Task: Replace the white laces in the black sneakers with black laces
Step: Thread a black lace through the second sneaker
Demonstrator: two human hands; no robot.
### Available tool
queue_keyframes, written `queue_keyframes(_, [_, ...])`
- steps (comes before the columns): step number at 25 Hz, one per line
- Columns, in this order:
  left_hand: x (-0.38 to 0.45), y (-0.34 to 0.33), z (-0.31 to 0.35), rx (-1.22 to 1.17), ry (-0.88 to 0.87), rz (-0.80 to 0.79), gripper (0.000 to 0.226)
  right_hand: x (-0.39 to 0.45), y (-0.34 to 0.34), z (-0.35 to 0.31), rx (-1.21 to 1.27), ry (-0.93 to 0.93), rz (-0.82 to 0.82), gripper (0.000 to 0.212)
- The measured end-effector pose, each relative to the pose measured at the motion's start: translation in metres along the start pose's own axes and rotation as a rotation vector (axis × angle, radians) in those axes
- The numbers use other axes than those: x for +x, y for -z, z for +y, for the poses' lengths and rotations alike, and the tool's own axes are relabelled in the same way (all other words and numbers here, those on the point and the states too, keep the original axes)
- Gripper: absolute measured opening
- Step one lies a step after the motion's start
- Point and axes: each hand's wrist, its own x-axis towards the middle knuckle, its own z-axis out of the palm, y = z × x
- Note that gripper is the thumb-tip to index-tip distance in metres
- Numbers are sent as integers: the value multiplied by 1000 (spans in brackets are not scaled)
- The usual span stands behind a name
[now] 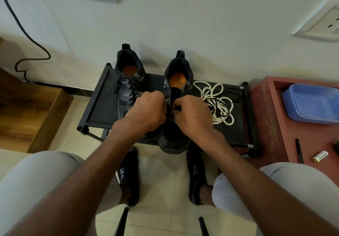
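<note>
Both hands meet over the right sneaker (174,134), which sits on a low black rack (102,105) with its toe past the near edge. The left hand (146,111) is curled tight against the shoe's eyelet edge, and the right hand (192,114) pinches a short piece of black lace (175,109) just beside it, between the two hands. What the left fingers grip is hidden. Just left of the left hand stands the other sneaker (128,89), already strung with black lace. Just right of the right hand lies a loose heap of white laces (216,103) with a black strand tangled in it.
</note>
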Motion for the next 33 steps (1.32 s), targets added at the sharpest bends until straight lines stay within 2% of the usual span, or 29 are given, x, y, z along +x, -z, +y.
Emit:
queue_keyframes(2, [2, -2, 0, -12, 11, 33, 4, 3, 1, 1, 131, -42, -67, 15])
queue_keyframes(4, [3, -3, -1, -37, 36, 55, 9, 6, 3, 3, 206, -76, -132, 17])
queue_keyframes(8, [3, -3, -2, -125, 63, 82, 18, 11, 14, 7, 259, -83, -271, 22])
queue_keyframes(11, [3, -4, -1, -166, 77, 95, 16, 10, 14, 6, 247, -101, -268, 23])
queue_keyframes(15, [4, -6, -4, -186, 86, 84, 12, -1, 8, -3, -39, -62, -119, 20])
queue_keyframes(19, [4, -6, -2, -163, 91, 85, 13, -6, 10, -7, -224, 3, -100, 27])
queue_keyframes(25, [4, -5, -3, -159, 86, 86, 10, 6, -5, 0, 119, -116, -90, 11])
queue_keyframes(29, [3, 0, -2, -198, 55, 92, 13, 9, 1, 3, 260, -168, -168, 9])
queue_keyframes(33, [-4, 6, 8, -209, 32, 125, 14, 3, 4, 4, -76, -35, -167, 47])
